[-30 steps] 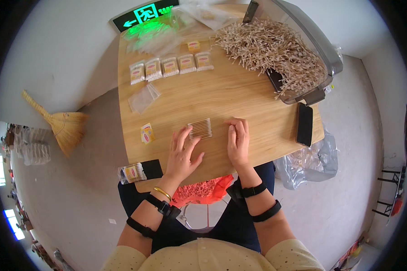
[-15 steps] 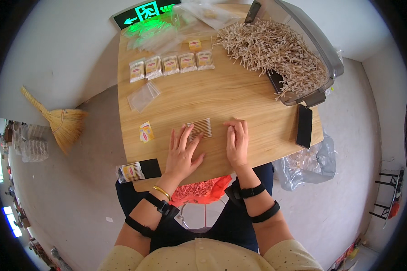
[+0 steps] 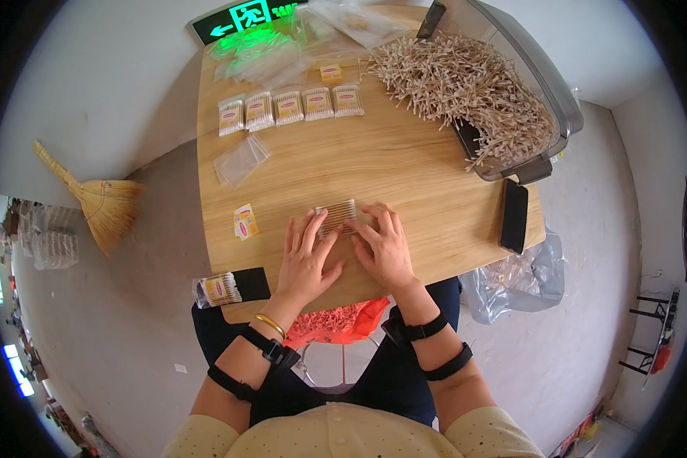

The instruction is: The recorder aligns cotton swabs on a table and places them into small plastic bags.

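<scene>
A flat row of cotton swabs point(image 3: 337, 216) lies on the wooden table in front of me. My left hand point(image 3: 307, 263) rests at its left end, fingers spread and fingertips touching it. At the right end, my right hand point(image 3: 385, 250) has its fingers apart, with the fingertips at the edge of the row. Neither hand grips anything. Left of them lie small yellow-and-white printed cards point(image 3: 245, 221). Clear empty bags point(image 3: 241, 160) sit farther back, below a line of several filled swab packs point(image 3: 288, 108).
A grey bin point(image 3: 561, 114) tipped at the far right spills loose swabs point(image 3: 466, 88). A black block point(image 3: 514, 216) stands by the right edge. One swab pack point(image 3: 220, 289) lies at the near left corner beside a black pad point(image 3: 252, 283). A red bag point(image 3: 336, 324) hangs below the front edge.
My right hand has moved left to the row of swabs, and its fingers have spread from a curled pose. My left hand stays almost in place.
</scene>
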### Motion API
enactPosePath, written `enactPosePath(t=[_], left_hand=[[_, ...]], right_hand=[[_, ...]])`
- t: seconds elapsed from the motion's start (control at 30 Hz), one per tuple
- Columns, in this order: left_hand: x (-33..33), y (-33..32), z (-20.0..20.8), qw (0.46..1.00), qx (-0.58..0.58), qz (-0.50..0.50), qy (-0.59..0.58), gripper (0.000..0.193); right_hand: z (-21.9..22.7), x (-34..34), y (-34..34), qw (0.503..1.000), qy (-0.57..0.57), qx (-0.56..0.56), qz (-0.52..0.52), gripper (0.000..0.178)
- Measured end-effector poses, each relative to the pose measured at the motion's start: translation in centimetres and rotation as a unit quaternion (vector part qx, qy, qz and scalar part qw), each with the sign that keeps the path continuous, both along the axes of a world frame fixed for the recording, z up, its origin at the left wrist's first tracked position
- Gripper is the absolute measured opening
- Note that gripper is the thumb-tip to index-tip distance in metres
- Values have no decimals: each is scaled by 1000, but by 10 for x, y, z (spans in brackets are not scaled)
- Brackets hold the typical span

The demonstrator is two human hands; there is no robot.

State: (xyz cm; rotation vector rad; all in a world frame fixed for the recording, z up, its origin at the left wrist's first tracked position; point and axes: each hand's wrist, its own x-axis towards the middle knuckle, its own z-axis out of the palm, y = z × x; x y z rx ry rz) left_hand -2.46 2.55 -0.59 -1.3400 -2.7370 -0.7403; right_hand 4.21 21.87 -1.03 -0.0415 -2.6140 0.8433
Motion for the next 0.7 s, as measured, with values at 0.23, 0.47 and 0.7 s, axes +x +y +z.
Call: enactPosePath(t=[0.23, 0.47, 0.7], left_hand=[[1, 5, 4, 998, -57, 28, 10, 80], [1, 5, 2, 996, -86, 30, 21, 79], [1, 5, 1, 995, -88, 32, 14, 77]], right_hand=[[-1, 1, 1, 999, -24, -26, 4, 35], [-1, 0, 0, 999, -9, -45, 1, 32], [3, -6, -3, 999, -25, -26, -20, 39]])
